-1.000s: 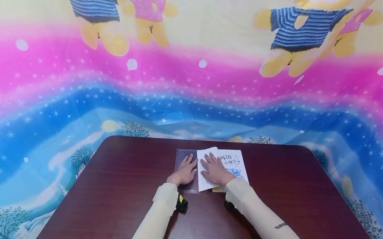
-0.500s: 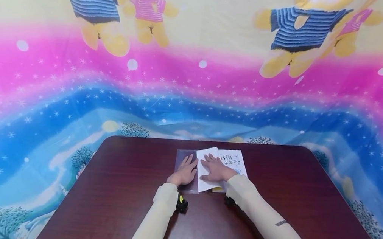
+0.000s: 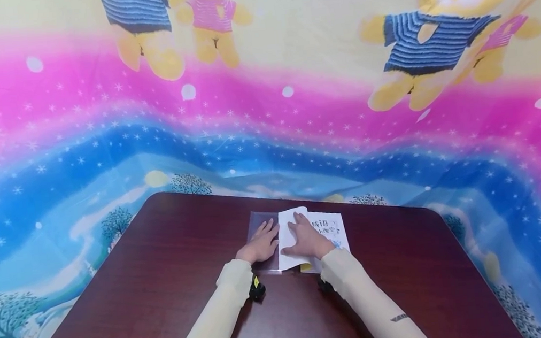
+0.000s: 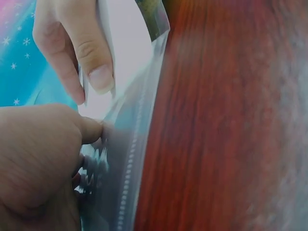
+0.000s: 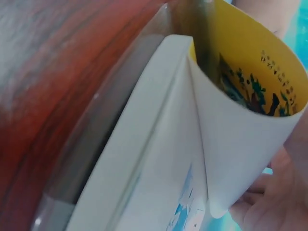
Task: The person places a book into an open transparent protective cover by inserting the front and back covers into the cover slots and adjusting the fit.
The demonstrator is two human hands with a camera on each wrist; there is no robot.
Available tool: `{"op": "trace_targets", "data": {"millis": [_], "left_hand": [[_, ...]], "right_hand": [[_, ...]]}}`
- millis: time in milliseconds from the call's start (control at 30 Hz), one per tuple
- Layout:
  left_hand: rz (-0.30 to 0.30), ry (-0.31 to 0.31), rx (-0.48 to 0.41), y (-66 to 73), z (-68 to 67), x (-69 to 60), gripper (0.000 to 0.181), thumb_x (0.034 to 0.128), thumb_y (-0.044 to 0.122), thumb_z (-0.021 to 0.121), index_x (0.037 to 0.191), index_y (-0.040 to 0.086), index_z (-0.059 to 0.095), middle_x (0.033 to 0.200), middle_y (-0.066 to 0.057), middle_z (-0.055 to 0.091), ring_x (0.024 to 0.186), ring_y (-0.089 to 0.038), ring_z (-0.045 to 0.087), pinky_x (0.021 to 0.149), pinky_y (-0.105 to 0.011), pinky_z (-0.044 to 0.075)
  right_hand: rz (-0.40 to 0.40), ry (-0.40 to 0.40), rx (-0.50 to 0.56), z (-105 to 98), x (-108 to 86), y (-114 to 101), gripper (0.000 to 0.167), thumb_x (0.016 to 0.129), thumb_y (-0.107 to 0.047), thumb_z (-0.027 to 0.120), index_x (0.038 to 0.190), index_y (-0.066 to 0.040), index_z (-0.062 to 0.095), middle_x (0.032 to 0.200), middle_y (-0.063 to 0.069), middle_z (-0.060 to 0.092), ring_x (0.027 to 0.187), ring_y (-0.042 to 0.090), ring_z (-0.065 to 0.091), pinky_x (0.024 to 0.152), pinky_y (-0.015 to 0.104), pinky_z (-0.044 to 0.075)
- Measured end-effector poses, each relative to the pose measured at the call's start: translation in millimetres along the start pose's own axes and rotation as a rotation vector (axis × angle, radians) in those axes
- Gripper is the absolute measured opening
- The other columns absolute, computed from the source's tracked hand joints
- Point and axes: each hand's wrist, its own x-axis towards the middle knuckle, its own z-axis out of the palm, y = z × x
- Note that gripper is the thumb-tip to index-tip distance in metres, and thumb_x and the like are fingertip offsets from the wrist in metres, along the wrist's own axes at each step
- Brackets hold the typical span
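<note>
A paperback book (image 3: 326,234) with a white title page lies on the table, its front cover (image 3: 291,226) turned over to the left. The cover's white inside faces up, and its yellow printed outside (image 5: 255,72) shows in the right wrist view, where the cover bulges in a curve. A clear plastic book cover (image 4: 122,168) extends left from under it. My left hand (image 3: 261,243) rests on this plastic with fingers extended. My right hand (image 3: 307,240) rests on the white inside, thumb and fingers apart. In the left wrist view, the right thumb (image 4: 100,72) touches the white sheet.
The dark red-brown table (image 3: 173,274) has rounded far corners. A patterned cloth (image 3: 265,110) with bears, snowflakes and trees hangs behind and beside it. Black wrist cameras (image 3: 256,287) sit under the sleeves.
My right hand has drawn its fingers closer together and lifted a little, shifting slightly to the right. My left hand stays in place on the plastic.
</note>
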Motion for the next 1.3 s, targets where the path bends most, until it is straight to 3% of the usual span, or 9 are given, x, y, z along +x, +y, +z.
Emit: {"op": "trace_targets", "data": {"millis": [200, 367, 467, 733, 967, 1300], "left_hand": [[-0.022, -0.032, 0.043, 1.2, -2.2, -0.3, 0.054, 0.1098, 0.022, 0.041, 0.159, 0.003, 0.032, 0.168, -0.020, 0.019, 0.156, -0.039, 0.015, 0.126, -0.053, 0.016], [-0.021, -0.026, 0.013, -2.6, 4.4, -0.3, 0.054, 0.1103, 0.025, 0.038, 0.161, 0.007, 0.030, 0.169, -0.017, 0.017, 0.157, -0.036, 0.011, 0.127, -0.054, 0.009], [-0.013, -0.010, 0.005, -6.8, 8.5, 0.4, 0.054, 0.1109, 0.027, 0.035, 0.161, 0.009, 0.028, 0.170, -0.014, 0.015, 0.158, -0.034, 0.009, 0.127, -0.053, 0.006], [0.003, -0.029, -0.002, -10.5, 4.6, -0.3, 0.054, 0.1099, 0.025, 0.038, 0.161, 0.007, 0.029, 0.170, -0.017, 0.016, 0.157, -0.038, 0.011, 0.126, -0.056, 0.009], [-0.006, -0.007, -0.040, -19.0, 14.6, 5.0, 0.055, 0.1103, 0.029, 0.036, 0.162, 0.010, 0.027, 0.170, -0.013, 0.014, 0.158, -0.034, 0.007, 0.127, -0.054, 0.006], [-0.019, -0.008, -0.024, -16.9, 13.0, 4.0, 0.056, 0.1102, 0.029, 0.034, 0.162, 0.009, 0.024, 0.170, -0.014, 0.012, 0.158, -0.033, 0.006, 0.127, -0.053, 0.005]], "right_hand": [[-0.017, 0.045, -0.018, 1, -2.1, 2, 0.084, 0.081, -0.051, 0.080, 0.144, -0.002, 0.056, 0.164, 0.028, 0.024, 0.150, 0.050, 0.021, 0.119, 0.062, 0.028], [-0.048, -0.011, -0.018, -2, -2.1, 7, 0.066, 0.096, -0.040, 0.063, 0.148, 0.000, 0.051, 0.163, 0.027, 0.027, 0.153, 0.048, 0.017, 0.123, 0.059, 0.022], [-0.077, -0.044, -0.025, -7, -0.9, 12, 0.064, 0.100, -0.033, 0.056, 0.151, 0.004, 0.044, 0.164, 0.025, 0.027, 0.154, 0.044, 0.016, 0.125, 0.055, 0.020], [-0.096, -0.033, 0.032, -10, -1.4, 23, 0.082, 0.094, -0.043, 0.066, 0.155, 0.005, 0.036, 0.167, 0.019, 0.023, 0.156, 0.034, 0.019, 0.125, 0.049, 0.022], [-0.120, -0.002, 0.004, -3, 0.5, 21, 0.081, 0.093, -0.041, 0.066, 0.151, 0.009, 0.039, 0.163, 0.024, 0.029, 0.155, 0.037, 0.019, 0.125, 0.050, 0.023], [-0.145, 0.010, 0.000, 0, 4.9, 9, 0.078, 0.092, -0.035, 0.069, 0.146, 0.014, 0.043, 0.160, 0.028, 0.033, 0.154, 0.042, 0.020, 0.125, 0.050, 0.023]]}}
